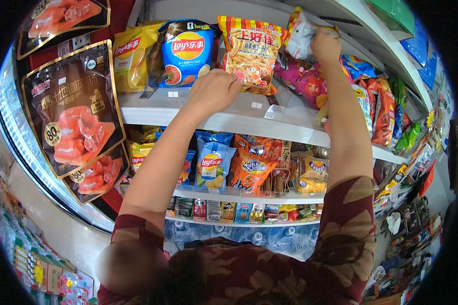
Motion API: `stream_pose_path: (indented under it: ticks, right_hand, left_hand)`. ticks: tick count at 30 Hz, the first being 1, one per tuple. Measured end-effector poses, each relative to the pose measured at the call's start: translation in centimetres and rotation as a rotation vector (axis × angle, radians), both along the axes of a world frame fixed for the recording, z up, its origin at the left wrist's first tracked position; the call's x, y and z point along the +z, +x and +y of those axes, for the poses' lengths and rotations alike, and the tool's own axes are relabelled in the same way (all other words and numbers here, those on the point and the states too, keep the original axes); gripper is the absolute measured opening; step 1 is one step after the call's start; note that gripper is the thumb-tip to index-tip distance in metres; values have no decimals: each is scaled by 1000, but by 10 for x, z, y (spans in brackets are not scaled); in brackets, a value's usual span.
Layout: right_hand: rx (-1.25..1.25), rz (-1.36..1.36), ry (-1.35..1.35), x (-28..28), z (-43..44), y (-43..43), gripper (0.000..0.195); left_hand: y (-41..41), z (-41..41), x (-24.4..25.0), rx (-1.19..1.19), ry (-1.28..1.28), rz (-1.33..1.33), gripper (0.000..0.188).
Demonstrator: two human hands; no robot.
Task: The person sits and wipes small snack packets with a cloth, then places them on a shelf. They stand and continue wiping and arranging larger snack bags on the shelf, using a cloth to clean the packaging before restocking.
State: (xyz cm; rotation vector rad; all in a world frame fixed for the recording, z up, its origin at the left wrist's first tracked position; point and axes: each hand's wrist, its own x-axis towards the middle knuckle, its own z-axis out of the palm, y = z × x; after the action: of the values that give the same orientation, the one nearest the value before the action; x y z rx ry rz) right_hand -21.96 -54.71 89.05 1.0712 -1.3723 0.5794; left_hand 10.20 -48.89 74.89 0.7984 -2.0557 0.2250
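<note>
My left hand [216,90] rests at the lower left edge of an orange and yellow bag of Oishi prawn crackers [253,55], which stands upright on the upper shelf [156,108]. Its fingers are curled; whether they grip the bag cannot be told. To its left stand a blue Lay's bag [188,51] and a yellow Lay's bag [131,63]. My right hand [326,44], raised higher at the right, is closed on the edge of a snack bag with a silvery side [300,36], held tilted. Pink snack bags [301,80] lie below that hand.
More snack bags [383,110] crowd the shelf's right end. Lower shelves hold a light blue Lay's bag [213,164], orange bags [252,171] and small packets [242,211]. Large brown pouches [70,106] hang at the left. Water bottles [257,236] are at the bottom.
</note>
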Motion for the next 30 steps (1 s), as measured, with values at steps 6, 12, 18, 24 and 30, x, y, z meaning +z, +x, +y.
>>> stream_pose_path:
  ticks: [6,12,18,24,30]
  right_hand:
    - [203,-29,-260,-5,23,4,20]
    - [488,-151,-480,-15,49,-7,18]
    - [820,-448,-588,-36,80,-1,20]
    - [1173,-424,-663,-64,120,-4,22]
    - [1929,-876,-533,-106,146,2,37]
  left_hand:
    - [-1,-1,-2,77,-22,14,38]
    - [-1,6,3,74,-4,-23,36]
    - [-1,8,2,101,14,-13,35]
    - [-2,14,5,130,59,-68,39]
    - [-2,10,2,123,17,-39,36]
